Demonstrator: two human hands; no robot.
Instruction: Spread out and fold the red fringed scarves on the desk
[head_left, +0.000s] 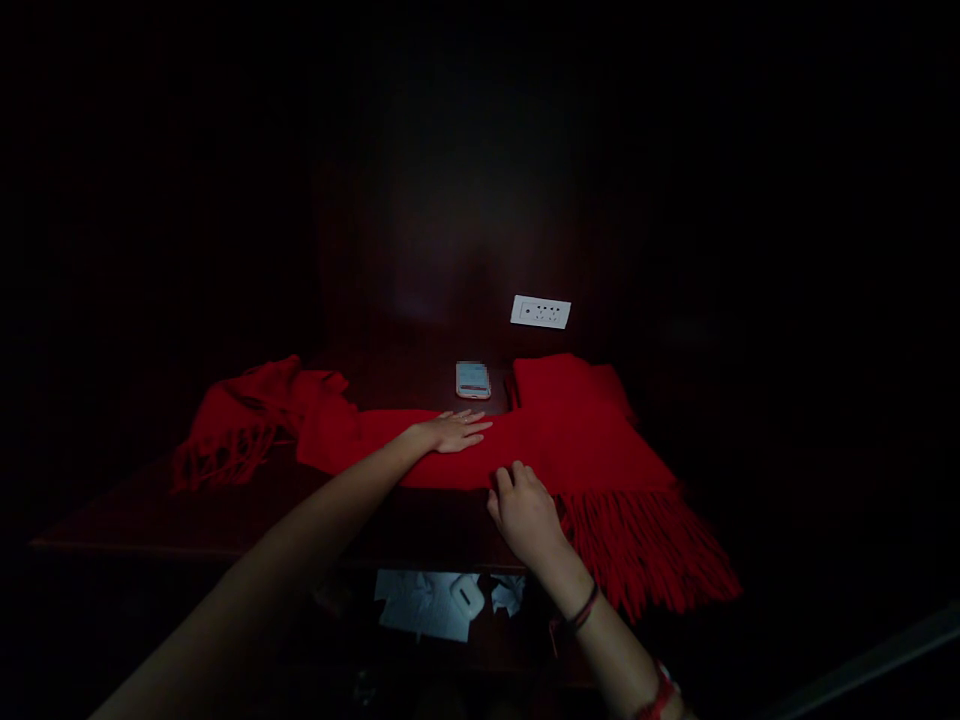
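Observation:
A long red scarf with fringed ends lies across the dark table. My left hand rests flat on its narrow middle stretch, palm down with fingers spread. At the near edge of that stretch, my right hand has its fingers curled onto the cloth; the fingertips are partly hidden. On the right the scarf is wider and layered, with a long fringe hanging toward the table's front. Its left end is loosely bunched, with tangled fringe.
Behind the scarf lies a phone with a lit screen. A white socket plate is on the back wall. Below the tabletop's front edge are papers, a small white case and a crumpled tissue. The surroundings are very dark.

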